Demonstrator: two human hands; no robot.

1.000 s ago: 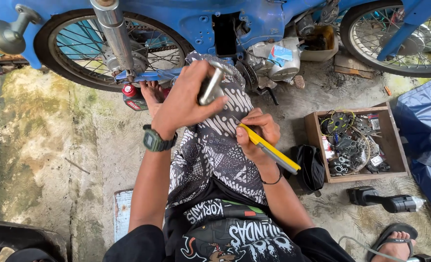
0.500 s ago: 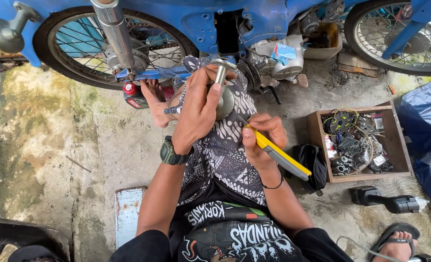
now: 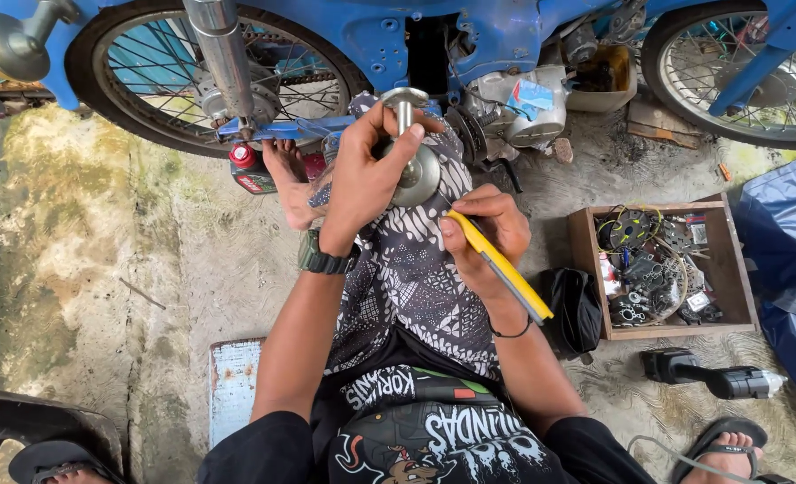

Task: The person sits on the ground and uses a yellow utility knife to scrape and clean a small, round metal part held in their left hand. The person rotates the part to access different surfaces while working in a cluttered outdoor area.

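- Blue motorcycle [image 3: 469, 36] stood beyond both sets of fingers, rear wheel [image 3: 210, 81] off to their left.
- Wooden parts box [image 3: 662, 264] lay right of the right-hand fingers, well apart.
- Left hand [image 3: 366, 175] was clamped round a metal disc part [image 3: 418, 166], stem upright above the fingertips.
- Right hand [image 3: 487, 237] pinched a yellow tool [image 3: 505, 269], long axis slanting down-right, tip just beside the disc's lower edge.

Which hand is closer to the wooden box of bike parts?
The right. The right hand, holding a yellow tool, sits just left of the wooden box. The left hand grips a round metal part farther away.
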